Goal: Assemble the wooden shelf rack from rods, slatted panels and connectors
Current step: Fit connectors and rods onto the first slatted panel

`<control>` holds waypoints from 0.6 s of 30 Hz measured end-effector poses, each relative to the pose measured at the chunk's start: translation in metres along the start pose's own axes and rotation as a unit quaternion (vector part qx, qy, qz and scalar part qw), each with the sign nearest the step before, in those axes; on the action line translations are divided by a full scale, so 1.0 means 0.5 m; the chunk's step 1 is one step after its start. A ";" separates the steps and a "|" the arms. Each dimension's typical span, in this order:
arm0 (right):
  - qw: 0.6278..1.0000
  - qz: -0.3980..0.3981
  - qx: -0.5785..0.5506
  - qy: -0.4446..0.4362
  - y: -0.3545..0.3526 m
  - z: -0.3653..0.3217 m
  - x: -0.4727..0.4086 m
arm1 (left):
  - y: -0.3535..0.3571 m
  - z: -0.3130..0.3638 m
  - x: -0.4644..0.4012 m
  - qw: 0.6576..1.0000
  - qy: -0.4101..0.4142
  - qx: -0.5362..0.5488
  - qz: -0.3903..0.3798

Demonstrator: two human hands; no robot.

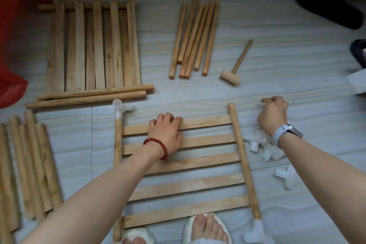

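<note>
Slatted panel (184, 168) flat on the floor (277, 49), near its front edge. Left hand (167, 131) resting on the top slats, fingers relaxed. Right hand (274, 114) curled just right of the panel's right rod (242, 156), above the pile of white connectors (261, 147); contents hidden. One connector (120, 109) capping the left rod.

Bare forearms; red bead bracelet (156, 145) left wrist, pale-strapped watch (287, 132) right; white slippers (206, 230).
</note>
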State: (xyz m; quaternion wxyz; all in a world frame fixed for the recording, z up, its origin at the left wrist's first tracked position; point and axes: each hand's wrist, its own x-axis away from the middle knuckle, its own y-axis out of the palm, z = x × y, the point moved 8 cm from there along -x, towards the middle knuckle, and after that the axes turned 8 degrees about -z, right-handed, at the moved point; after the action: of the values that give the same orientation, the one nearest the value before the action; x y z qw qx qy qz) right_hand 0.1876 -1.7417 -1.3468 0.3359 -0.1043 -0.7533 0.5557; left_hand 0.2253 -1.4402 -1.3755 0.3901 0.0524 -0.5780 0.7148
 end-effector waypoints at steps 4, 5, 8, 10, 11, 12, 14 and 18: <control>0.991 0.052 -0.046 -0.114 -0.018 -0.035 0.038 | -0.013 -0.007 -0.021 0.998 -0.014 0.051 -0.026; 0.985 0.074 -0.065 -0.142 -0.025 -0.046 0.049 | -0.016 -0.009 -0.024 0.998 -0.011 0.057 -0.030; 0.968 0.096 -0.169 -0.156 -0.033 -0.064 0.059 | -0.020 -0.020 -0.032 0.996 -0.004 0.073 -0.044; 0.967 0.050 -0.222 -0.114 -0.010 -0.066 0.043 | -0.024 -0.032 -0.037 0.996 0.003 0.075 -0.044; 0.968 0.020 -0.230 -0.096 0.006 -0.067 0.035 | -0.026 -0.038 -0.039 0.996 0.006 0.072 -0.044; 0.968 -0.005 -0.233 -0.087 0.023 -0.071 0.030 | -0.030 -0.045 -0.039 0.997 0.007 0.066 -0.044; 0.968 -0.029 -0.235 -0.089 0.041 -0.084 0.029 | -0.042 -0.063 -0.038 0.998 0.005 0.050 -0.041; 0.965 -0.096 -0.179 -0.165 0.078 -0.136 0.050 | -0.068 -0.104 -0.036 0.999 -0.015 0.033 -0.036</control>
State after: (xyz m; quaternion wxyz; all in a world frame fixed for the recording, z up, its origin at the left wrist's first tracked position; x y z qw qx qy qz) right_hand 0.2026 -1.6624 -1.3619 0.2344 0.0029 -0.8920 0.3865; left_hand 0.2784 -1.4032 -1.3754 0.4052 0.0964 -0.5573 0.7183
